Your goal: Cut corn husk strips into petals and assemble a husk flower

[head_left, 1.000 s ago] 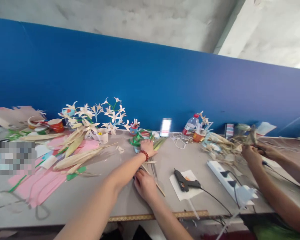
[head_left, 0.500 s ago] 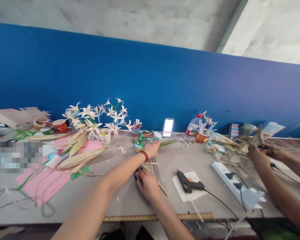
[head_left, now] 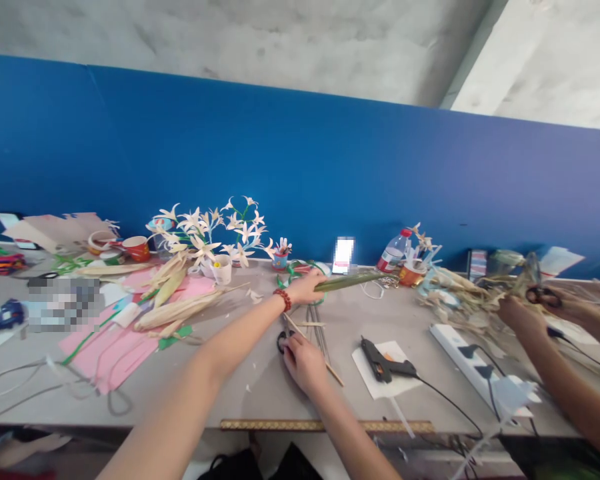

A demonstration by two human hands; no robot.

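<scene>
My left hand (head_left: 306, 288), with a red bead bracelet at the wrist, is closed on one end of a long greenish corn husk (head_left: 353, 283) that stretches to the right. Below it, my right hand (head_left: 303, 360) is wrapped round a pair of scissors (head_left: 281, 341); a black handle loop shows beside the fingers and the blades point away from me. Thin grey sticks (head_left: 321, 333) and a pale stick lie on the table between the two hands. Behind my left hand is a coil of green tape (head_left: 295, 268), partly covered.
A black glue gun (head_left: 385, 361) rests on white paper to the right, near a white power strip (head_left: 473, 370). White husk flowers (head_left: 205, 233) stand in cups at the left, behind husks and pink sheets (head_left: 115, 357). At far right, another person's hands (head_left: 525, 313) hold scissors.
My left hand has lifted the greenish husk, which now shows at fuller length to the right. My right hand stays low with the scissors. The view has shifted slightly left.
</scene>
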